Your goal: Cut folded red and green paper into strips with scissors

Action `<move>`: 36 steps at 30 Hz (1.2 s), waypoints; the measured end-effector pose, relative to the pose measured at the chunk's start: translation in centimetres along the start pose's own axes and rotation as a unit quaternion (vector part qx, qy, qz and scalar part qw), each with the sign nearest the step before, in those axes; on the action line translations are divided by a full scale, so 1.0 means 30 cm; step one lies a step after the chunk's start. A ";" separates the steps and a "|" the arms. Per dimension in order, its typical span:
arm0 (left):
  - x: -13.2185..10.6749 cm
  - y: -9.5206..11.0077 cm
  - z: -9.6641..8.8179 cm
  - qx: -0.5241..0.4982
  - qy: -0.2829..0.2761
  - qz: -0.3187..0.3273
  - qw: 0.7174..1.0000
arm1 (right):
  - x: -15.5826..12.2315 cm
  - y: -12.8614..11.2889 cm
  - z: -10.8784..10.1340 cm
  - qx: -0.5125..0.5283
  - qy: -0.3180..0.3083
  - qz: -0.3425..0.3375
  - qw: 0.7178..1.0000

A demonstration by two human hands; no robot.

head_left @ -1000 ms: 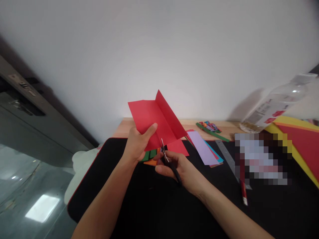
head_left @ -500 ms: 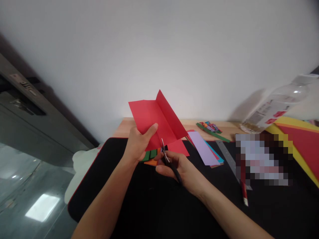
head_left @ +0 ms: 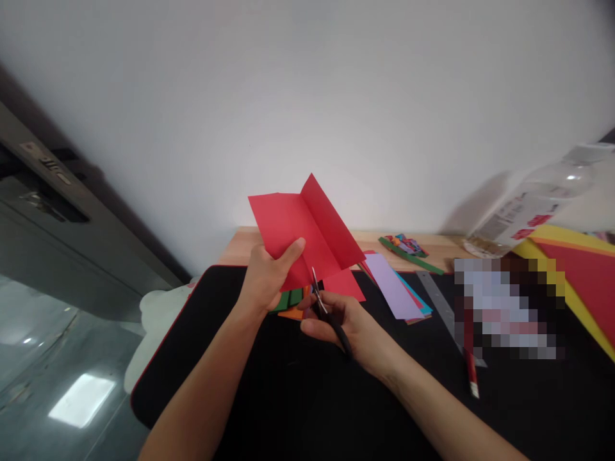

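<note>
Creased red paper sheet in your left hand, pinched under thumb, other fingers mostly hidden behind it; folded flap stands up beyond your right fingers. Black-handled scissors in your right hand, fingers curled round handles, blades at sheet's near edge, just right of your left thumb. Below left fingers: green paper pieces. Right of right fingers: lilac paper strip, then grey ruler; farther out, clear plastic bottle.
</note>
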State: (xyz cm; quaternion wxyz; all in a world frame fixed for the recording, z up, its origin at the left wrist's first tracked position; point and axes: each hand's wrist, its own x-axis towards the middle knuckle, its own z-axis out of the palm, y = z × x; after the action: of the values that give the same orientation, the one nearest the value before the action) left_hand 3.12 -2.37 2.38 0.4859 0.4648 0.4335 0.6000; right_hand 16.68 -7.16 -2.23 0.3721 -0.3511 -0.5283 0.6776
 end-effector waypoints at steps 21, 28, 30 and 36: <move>0.001 -0.001 0.003 0.009 0.007 -0.001 1.000 | 0.004 -0.001 0.005 0.006 0.009 0.010 1.000; 0.002 -0.002 0.004 0.004 0.006 0.000 1.000 | 0.005 0.001 0.002 0.024 0.006 0.012 1.000; 0.002 0.000 0.005 0.003 0.007 -0.001 1.000 | 0.004 0.000 0.002 0.025 0.006 0.015 1.000; 0.002 0.001 0.009 0.004 0.013 -0.004 1.000 | 0.005 -0.002 0.004 0.027 0.011 0.022 0.999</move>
State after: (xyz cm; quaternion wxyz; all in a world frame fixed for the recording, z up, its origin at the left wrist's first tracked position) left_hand 3.38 -2.30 2.46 0.4805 0.4571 0.4437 0.6028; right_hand 16.51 -7.06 -2.14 0.3718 -0.3598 -0.4978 0.6961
